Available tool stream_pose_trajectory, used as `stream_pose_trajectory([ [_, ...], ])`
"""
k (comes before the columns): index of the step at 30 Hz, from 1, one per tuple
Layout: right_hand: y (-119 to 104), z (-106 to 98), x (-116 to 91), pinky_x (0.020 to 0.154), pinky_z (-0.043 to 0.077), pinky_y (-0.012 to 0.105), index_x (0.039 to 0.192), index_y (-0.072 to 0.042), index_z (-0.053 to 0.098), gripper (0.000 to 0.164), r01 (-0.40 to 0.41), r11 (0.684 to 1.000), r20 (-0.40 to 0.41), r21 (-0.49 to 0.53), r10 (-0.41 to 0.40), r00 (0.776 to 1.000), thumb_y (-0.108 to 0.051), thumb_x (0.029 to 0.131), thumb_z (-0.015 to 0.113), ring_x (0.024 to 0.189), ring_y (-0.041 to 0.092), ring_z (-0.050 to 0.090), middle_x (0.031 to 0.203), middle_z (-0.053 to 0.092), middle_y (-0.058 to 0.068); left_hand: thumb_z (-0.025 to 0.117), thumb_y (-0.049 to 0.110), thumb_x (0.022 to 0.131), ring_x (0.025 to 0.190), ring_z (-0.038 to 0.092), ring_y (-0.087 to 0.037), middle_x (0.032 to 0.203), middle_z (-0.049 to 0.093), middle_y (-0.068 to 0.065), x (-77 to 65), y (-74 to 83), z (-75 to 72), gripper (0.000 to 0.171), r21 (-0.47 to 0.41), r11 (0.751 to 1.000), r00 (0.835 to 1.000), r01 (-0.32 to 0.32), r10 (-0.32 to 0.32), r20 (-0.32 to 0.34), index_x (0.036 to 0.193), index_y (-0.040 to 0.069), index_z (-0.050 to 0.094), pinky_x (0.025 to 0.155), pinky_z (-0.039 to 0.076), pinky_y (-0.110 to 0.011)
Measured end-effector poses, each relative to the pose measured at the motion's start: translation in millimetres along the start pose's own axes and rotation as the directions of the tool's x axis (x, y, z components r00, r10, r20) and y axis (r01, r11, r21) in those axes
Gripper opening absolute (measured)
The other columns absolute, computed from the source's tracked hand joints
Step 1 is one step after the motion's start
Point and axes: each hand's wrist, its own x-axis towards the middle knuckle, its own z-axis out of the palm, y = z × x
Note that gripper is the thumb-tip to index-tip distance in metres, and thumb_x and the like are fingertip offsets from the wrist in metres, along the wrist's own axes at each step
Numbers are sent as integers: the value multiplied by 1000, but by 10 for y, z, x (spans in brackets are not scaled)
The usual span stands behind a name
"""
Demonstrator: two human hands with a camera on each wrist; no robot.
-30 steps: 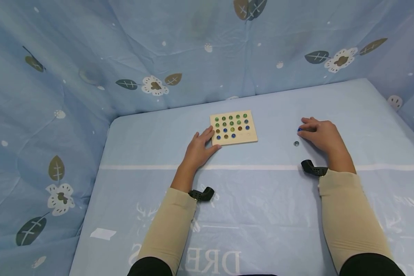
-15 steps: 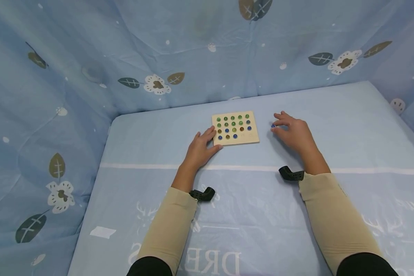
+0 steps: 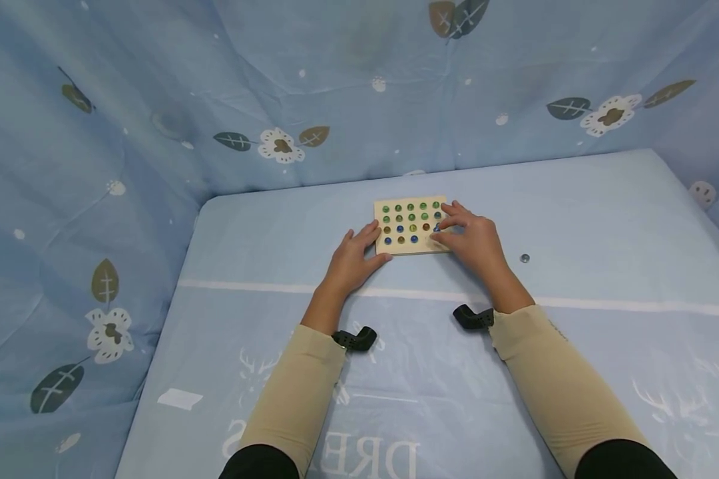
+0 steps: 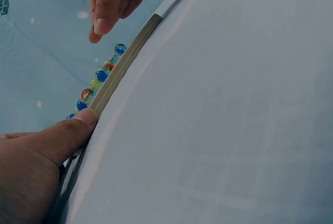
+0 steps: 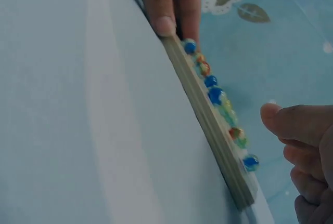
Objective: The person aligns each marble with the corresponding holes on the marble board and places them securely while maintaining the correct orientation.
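A pale wooden board [image 3: 422, 248] bears rows of green, blue, brown and yellowish glass marbles. My left hand [image 3: 351, 262] steadies its near left corner, the fingers fairly straight along the left edge and the thumb [image 4: 78, 125] pressed to the front edge. Over the board's near right corner, my right hand [image 3: 472, 241] has thumb and index finger brought together in a pinch. The blue marble it carried is mostly hidden by the fingertips. In the right wrist view, the right thumb [image 5: 291, 120] is raised above the marbles, apart from the board.
A single clear marble [image 3: 524, 258] lies on the blue-covered table [image 3: 605, 226] to the right of the right hand. Patterned blue cloth [image 3: 347, 86] rises behind the table's far edge. A whitish patch [image 3: 180, 399] is at the front left.
My right hand has moved left from beside the clear marble to above the board's near right corner, bringing the blue marble along. The left hand has stayed at the board.
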Motion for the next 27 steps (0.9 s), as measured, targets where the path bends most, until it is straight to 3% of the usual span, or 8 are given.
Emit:
stream_pose_trajectory([
  [12,35,165,11,122,27,45,99,-3,75,26,-100,991,53,83,96,994,-24,83,80,147,18,33,148,50,0,70,46,90,148,28,-10,159,31,13,13,-10,3,72,20,1000,1000,-23,23,-9,151,19,41,127,11,-34],
  [19,79,183,7,122,29,43,97,-2,76,25,-109,984,32,142,105,994,-21,82,81,147,19,32,151,47,1,70,45,89,147,29,-8,159,31,12,15,2,7,73,23,1000,1000,-16,17,-10,151,19,41,127,10,-32],
  [27,109,195,16,122,28,44,99,-3,76,25,-105,986,43,131,100,994,-22,83,80,147,18,31,152,45,-1,70,45,90,148,28,-9,159,31,12,13,6,3,73,31,999,1000,-13,13,-5,151,19,41,127,10,-32],
])
